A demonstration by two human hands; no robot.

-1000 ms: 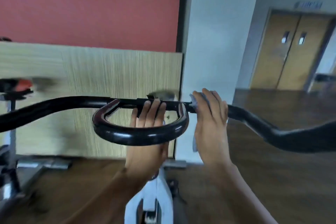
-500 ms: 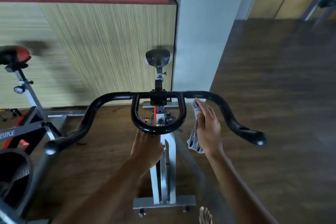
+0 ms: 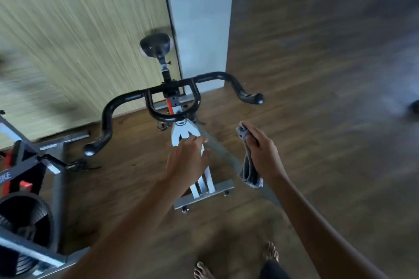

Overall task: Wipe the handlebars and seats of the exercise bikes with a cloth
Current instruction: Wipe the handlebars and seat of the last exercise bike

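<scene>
Grips grey cloth (image 3: 249, 172) in right hand (image 3: 264, 154), short of handlebars (image 3: 213, 76) lying crosswise ahead; holds left hand (image 3: 186, 158) slack, apparently empty, nearer their centre loop (image 3: 167, 118)

Was a gym room, one bike (image 3: 181, 137) and a second bike (image 3: 29, 217) stood on a wood floor (image 3: 317, 120), panelled wall (image 3: 79, 29) and pillar (image 3: 199, 18) rose behind.

Right hand (image 3: 264, 154) grips grey cloth (image 3: 248, 171); left hand (image 3: 187, 158) loose, clear of handlebars (image 3: 172, 90).
</scene>
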